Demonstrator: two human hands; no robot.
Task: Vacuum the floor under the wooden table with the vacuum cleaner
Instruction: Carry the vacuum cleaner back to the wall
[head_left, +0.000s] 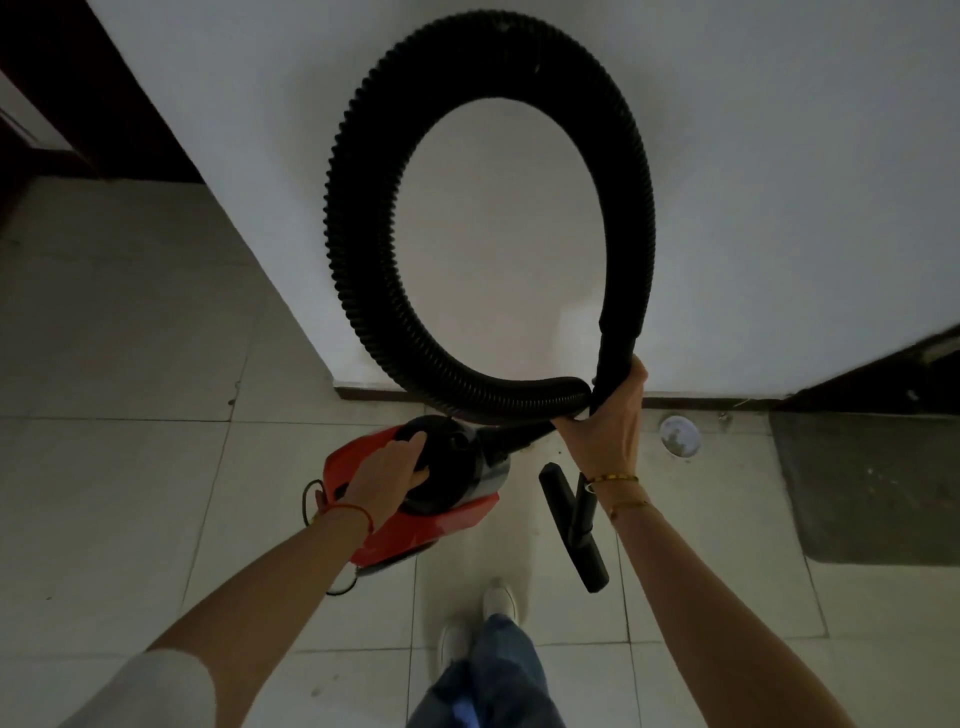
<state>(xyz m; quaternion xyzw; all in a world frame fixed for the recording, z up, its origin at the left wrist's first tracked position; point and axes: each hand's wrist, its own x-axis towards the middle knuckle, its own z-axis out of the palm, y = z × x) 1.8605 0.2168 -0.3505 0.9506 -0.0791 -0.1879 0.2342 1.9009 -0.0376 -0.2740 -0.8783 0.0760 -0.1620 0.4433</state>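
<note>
While right hand (602, 415) grips hose (363, 156) (looped), wall (779, 156) blocks.

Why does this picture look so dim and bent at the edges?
Head view: light is low, so the floor tiles look grey and the black hose shows little detail; the wide lens bows the wall edges outward; the left hand on the red vacuum is slightly soft; the right hand is sharper.
</note>
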